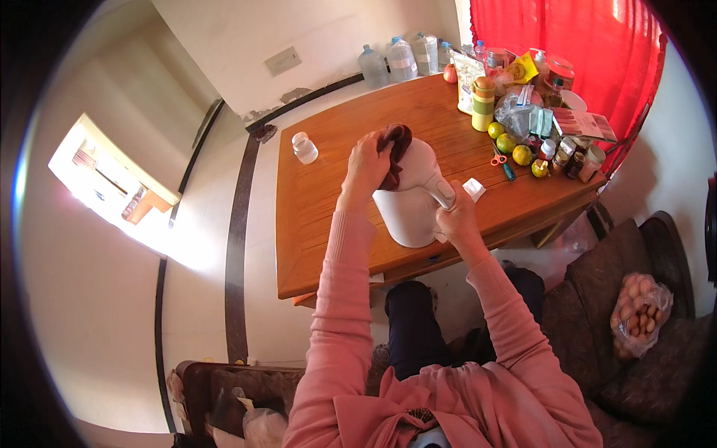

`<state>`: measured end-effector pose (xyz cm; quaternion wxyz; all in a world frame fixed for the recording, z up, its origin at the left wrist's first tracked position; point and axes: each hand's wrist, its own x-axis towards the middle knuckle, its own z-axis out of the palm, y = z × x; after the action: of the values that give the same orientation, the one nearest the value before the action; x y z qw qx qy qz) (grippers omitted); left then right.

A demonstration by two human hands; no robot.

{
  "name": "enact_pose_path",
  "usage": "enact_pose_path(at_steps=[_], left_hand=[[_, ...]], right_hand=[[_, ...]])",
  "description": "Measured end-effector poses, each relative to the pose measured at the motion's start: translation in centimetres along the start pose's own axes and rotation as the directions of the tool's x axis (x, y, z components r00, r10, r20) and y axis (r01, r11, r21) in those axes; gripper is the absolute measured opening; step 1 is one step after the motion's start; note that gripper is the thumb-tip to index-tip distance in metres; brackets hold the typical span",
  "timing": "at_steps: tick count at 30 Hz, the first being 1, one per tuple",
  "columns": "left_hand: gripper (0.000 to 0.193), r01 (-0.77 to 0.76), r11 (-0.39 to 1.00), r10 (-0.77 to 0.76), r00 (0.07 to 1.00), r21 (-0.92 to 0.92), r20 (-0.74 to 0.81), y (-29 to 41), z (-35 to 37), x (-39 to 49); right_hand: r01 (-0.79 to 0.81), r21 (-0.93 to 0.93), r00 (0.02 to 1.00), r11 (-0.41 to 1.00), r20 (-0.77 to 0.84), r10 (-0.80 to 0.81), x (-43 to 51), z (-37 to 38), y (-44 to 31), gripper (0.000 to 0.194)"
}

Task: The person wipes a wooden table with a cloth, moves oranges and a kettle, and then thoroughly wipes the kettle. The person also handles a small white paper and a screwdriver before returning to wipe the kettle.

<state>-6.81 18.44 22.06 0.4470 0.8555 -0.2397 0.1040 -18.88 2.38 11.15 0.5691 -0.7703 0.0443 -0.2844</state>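
Note:
A white electric kettle (407, 215) is in front of me, over the near part of the wooden table (313, 224). My right hand (460, 215) grips its handle (441, 190). In my left hand (368, 162) is a dark red cloth (396, 147), pressed against the left side of the kettle's top. Part of the cloth is hidden behind my fingers. Whether the kettle's base touches the tabletop I cannot tell. A small white paper packet (474, 190) lies just right of my right hand.
A clear jar (305, 148) stands on the table's left. At right are scissors (498, 159), green-orange citrus fruits (506, 143), a green-yellow flask (483, 105) and several small bottles (547, 149). Large water bottles (401, 59) line the back. A bag of eggs (642, 313) rests on the brown sofa (594, 263).

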Motion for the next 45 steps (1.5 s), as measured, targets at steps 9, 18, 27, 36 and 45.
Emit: enact_pose_path(at_steps=[9,18,27,36,45], left_hand=[[0.044,-0.204,0.936,0.284,0.919,0.287,-0.274,2.7,1.9,-8.4],[0.038,0.012,0.925,-0.106,0.968,-0.379,-0.226,3.3,1.6,-12.0],[0.025,-0.122,0.701,-0.258,0.876,-0.703,-0.408,2.0,-2.8,-6.6],[0.053,-0.095,0.982,0.139,0.949,0.161,-0.285,0.3,1.3,-5.9],[0.039,-0.217,0.919,0.240,0.970,0.330,-0.028,2.1,1.8,-1.3]], right_hand=[[-0.086,0.072,0.996,0.994,0.042,0.083,-0.1,-0.4,-0.6,0.025],[0.057,0.009,0.996,0.998,0.072,-0.058,0.2,-1.2,-1.6,0.025],[-0.014,0.018,0.996,1.000,0.086,0.013,0.0,-1.3,-2.8,0.023],[0.002,-0.016,0.993,1.000,0.117,0.000,0.3,-1.5,-1.3,0.022],[0.021,0.045,0.983,0.999,0.183,-0.029,0.4,-0.5,-1.0,0.025]])
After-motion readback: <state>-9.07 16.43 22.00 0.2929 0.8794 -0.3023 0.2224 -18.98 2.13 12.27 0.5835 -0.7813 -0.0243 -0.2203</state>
